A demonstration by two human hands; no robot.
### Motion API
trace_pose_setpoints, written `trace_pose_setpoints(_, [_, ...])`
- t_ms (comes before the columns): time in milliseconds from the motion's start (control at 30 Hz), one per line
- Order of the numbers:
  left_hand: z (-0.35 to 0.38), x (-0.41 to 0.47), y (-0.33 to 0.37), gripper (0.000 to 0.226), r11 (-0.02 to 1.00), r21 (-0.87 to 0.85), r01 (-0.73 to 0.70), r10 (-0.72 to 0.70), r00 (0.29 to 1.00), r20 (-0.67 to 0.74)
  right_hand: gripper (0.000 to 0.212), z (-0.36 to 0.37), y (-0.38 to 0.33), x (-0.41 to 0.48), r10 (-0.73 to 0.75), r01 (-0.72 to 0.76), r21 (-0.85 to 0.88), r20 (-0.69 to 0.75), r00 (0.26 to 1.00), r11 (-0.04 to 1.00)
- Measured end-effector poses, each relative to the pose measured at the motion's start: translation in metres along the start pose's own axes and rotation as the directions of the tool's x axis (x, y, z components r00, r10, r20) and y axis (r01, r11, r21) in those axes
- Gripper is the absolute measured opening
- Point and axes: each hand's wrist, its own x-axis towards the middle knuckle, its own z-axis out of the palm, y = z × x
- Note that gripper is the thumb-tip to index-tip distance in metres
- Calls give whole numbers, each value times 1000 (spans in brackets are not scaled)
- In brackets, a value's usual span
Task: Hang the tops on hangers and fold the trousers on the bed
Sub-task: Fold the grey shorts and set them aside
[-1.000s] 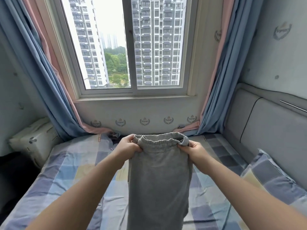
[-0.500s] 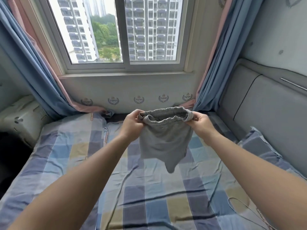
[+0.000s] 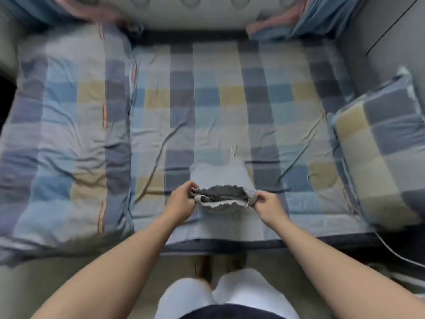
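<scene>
Two pinches hold the trousers' (image 3: 220, 199) waistband — left hand (image 3: 181, 203), right hand (image 3: 268, 204) — near the bed's (image 3: 299, 243) front edge, open sheet (image 3: 230, 100) beyond.

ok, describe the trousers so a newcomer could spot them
Start from the checked bed filling the view. At its near edge, centre, the left hand and right hand each pinch one end of an elastic waistband: those are the grey trousers. The only plain grey cloth there; all around it is checked.
</scene>
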Motion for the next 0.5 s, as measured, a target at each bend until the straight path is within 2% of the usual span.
trace_pose_setpoints(133, [73, -35, -81, 30, 976, 32, 216, -218, 966, 141, 30, 50, 90, -24, 188, -173, -100, 171, 967, 980])
trace_pose_setpoints(200, [99, -55, -114, 26, 954, 43, 296, -299, 934, 195, 14, 67, 123, -36, 269, -244, -127, 251, 930, 961])
trace_pose_setpoints(367, [134, -64, -155, 21, 925, 25, 379, -374, 898, 231, 9, 87, 160, -31, 356, -313, -180, 313, 880, 932])
trace_pose_setpoints(433, [138, -46, -164, 23, 927, -9, 375, -365, 908, 206, 16, 90, 161, -8, 350, -305, -187, 292, 890, 934])
trace_pose_setpoints(500, [140, -18, -167, 27, 933, -28, 358, -347, 919, 188, 35, 91, 156, 24, 329, -282, -203, 265, 906, 938])
